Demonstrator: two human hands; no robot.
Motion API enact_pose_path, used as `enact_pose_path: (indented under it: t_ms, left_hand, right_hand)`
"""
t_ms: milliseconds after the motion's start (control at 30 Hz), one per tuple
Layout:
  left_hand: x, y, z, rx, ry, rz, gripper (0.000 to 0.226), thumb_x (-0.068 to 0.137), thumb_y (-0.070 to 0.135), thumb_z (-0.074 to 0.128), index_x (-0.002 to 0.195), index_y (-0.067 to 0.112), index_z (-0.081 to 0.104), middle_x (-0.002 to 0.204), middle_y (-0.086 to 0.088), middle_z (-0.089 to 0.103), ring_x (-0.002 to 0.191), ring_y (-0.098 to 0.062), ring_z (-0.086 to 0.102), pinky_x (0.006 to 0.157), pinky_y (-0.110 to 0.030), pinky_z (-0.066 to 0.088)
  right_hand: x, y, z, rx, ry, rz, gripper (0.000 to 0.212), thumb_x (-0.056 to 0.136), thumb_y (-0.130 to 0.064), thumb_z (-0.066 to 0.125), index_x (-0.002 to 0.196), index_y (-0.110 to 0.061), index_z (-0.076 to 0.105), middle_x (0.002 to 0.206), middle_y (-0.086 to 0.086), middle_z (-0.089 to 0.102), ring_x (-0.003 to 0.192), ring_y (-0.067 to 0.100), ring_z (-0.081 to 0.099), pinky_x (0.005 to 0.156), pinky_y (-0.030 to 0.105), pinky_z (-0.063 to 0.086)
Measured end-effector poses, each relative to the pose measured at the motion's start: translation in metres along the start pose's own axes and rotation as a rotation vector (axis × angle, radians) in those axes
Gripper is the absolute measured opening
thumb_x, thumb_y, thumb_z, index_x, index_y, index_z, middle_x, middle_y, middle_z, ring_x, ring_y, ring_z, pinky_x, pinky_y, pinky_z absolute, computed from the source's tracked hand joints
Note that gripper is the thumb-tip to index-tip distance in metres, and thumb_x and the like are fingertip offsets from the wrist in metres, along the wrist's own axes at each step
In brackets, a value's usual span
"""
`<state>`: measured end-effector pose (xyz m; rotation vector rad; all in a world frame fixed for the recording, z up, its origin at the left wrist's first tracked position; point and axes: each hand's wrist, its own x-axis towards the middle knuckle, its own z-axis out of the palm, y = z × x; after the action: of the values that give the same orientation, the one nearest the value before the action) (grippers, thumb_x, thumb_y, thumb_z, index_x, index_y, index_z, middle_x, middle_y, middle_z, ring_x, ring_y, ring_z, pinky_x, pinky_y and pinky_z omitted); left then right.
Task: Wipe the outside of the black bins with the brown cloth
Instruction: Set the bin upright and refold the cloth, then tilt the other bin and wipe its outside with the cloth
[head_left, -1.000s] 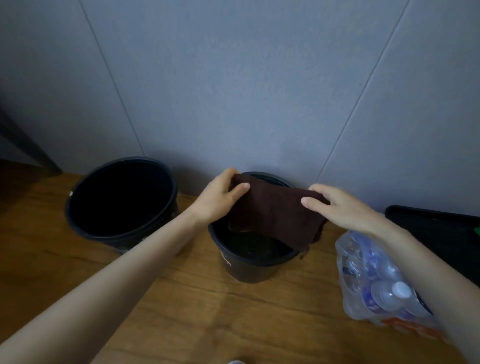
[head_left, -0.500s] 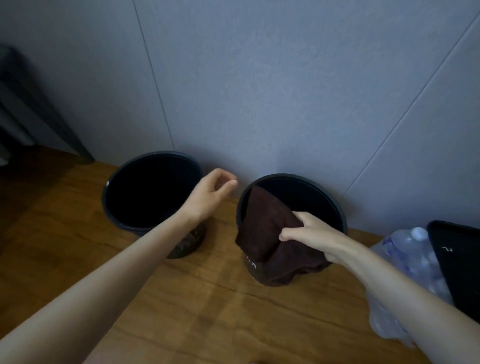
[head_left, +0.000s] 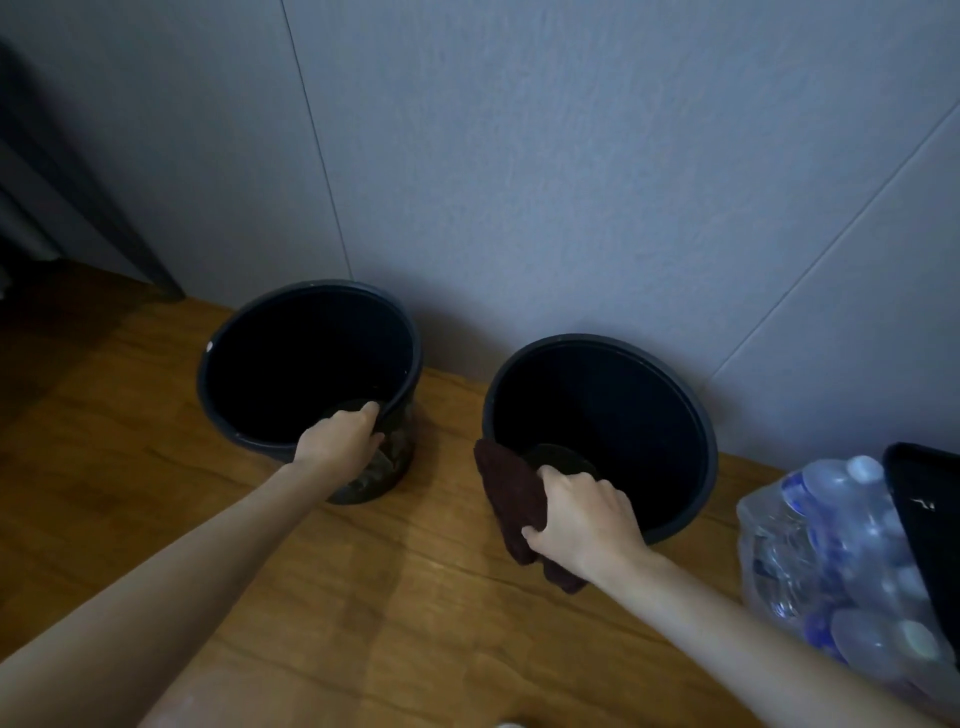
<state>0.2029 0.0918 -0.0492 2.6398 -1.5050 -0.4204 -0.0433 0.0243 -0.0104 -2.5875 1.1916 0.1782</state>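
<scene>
Two round black bins stand on the wooden floor against the grey wall. My left hand (head_left: 340, 441) grips the near rim of the left bin (head_left: 228, 415), thumb inside and fingers curled over its outer wall. My right hand (head_left: 582, 519) holds the bunched brown cloth (head_left: 511, 499) against the near left outside of the right bin (head_left: 696, 467). The cloth hangs down past my hand toward the floor. Both bins look empty inside, their interiors dark.
A shrink-wrapped pack of water bottles (head_left: 841, 561) lies at the right, next to a black container (head_left: 930, 519) at the frame edge. A dark post (head_left: 93, 197) leans at the far left. Open wooden floor (head_left: 363, 597) lies in front of the bins.
My left hand reached to the left bin and took hold of its rim. My right hand drew the cloth off the right bin's rim, down its near outer side.
</scene>
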Motion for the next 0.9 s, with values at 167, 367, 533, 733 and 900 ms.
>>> enact_pose_path:
  t_ms: [167, 367, 533, 733, 900]
  left_hand:
    - [-0.002, -0.001, 0.005, 0.012, 0.066, 0.019, 0.026, 0.098, 0.021, 0.042, 0.122, 0.012, 0.045, 0.089, -0.007, 0.061, 0.065, -0.015, 0.052, 0.049, -0.022, 0.034]
    - [-0.01, 0.004, 0.0, -0.05, 0.134, 0.102, 0.009, 0.096, 0.021, 0.046, 0.104, 0.018, 0.051, 0.082, -0.003, 0.062, 0.065, -0.016, 0.059, 0.053, -0.026, 0.046]
    - [-0.015, 0.021, -0.011, -0.138, 0.159, 0.17, 0.015, 0.094, 0.022, 0.048, 0.105, 0.015, 0.056, 0.081, -0.002, 0.064, 0.069, -0.019, 0.063, 0.063, -0.036, 0.054]
    - [-0.023, 0.038, -0.018, -0.248, 0.14, 0.221, 0.016, 0.093, 0.023, 0.05, 0.107, 0.018, 0.057, 0.084, 0.0, 0.065, 0.071, -0.016, 0.064, 0.066, -0.039, 0.056]
    - [-0.035, 0.055, -0.028, -0.403, 0.085, 0.243, 0.01, 0.092, 0.02, 0.053, 0.099, 0.017, 0.06, 0.082, 0.001, 0.067, 0.072, -0.012, 0.064, 0.067, -0.037, 0.056]
  right_hand:
    - [0.0, 0.014, 0.001, -0.16, 0.045, -0.072, 0.031, 0.088, -0.029, 0.059, 0.113, -0.014, 0.048, 0.102, 0.006, 0.066, 0.091, 0.026, 0.065, 0.063, 0.03, 0.04]
    - [-0.008, 0.062, -0.009, -0.296, 0.031, -0.037, 0.036, 0.088, -0.028, 0.059, 0.118, -0.014, 0.045, 0.1, 0.006, 0.066, 0.091, 0.026, 0.065, 0.062, 0.031, 0.04]
    - [-0.021, 0.097, -0.015, -0.299, 0.02, 0.028, 0.032, 0.088, -0.029, 0.057, 0.116, -0.016, 0.047, 0.098, 0.004, 0.066, 0.09, 0.024, 0.065, 0.064, 0.03, 0.044]
    - [-0.047, 0.132, -0.02, -0.375, 0.011, 0.09, 0.036, 0.088, -0.034, 0.056, 0.119, -0.021, 0.045, 0.101, 0.0, 0.067, 0.095, 0.021, 0.065, 0.064, 0.026, 0.04]
    - [-0.062, 0.147, -0.018, -0.363, 0.016, 0.144, 0.035, 0.088, -0.035, 0.056, 0.118, -0.021, 0.045, 0.099, -0.001, 0.067, 0.093, 0.021, 0.065, 0.067, 0.027, 0.045]
